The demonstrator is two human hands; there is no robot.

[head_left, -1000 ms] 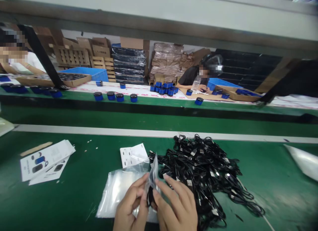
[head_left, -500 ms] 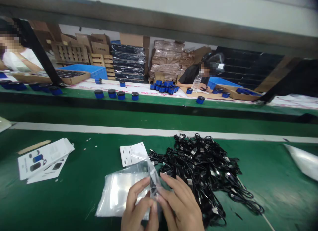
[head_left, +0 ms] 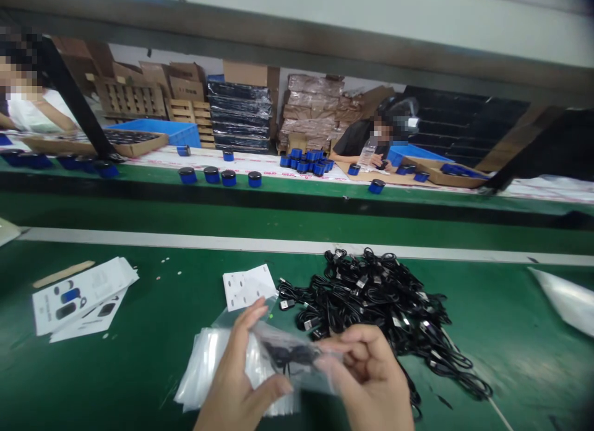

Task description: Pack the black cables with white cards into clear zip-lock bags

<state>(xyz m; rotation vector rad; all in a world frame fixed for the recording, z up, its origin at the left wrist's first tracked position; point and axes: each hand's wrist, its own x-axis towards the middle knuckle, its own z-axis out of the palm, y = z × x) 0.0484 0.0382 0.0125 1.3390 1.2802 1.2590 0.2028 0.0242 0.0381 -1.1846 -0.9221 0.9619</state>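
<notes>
Clear bag turned from upright to sideways; hands parted

Moved: a half-second earlier, the bag stood on edge between close-set fingers; it now lies broadside, stretched between hands that have drawn apart. The white card and cable heap keep their places.

Left hand: at the bag's left end, thumb and fingers spread around it; how firmly they press, cannot tell.

Right hand: thumb and fingertips pinching the bag's right end.

Bag: thin, glossy transparent film, held above the green worktop, in front of the card; dark contents inside, blurred.

Flat bags: loose stack, clear, shiny, partly under the left hand.

Cables: tangled heap, black, smooth, looped, with bright metal plugs; beyond and beside the right hand.

Card: stiff-looking, white, small grey ovals.

Leaflets: overlapping, white, printed, well left.

Stick: pale, flat, wood-like, near the leaflets.
</notes>
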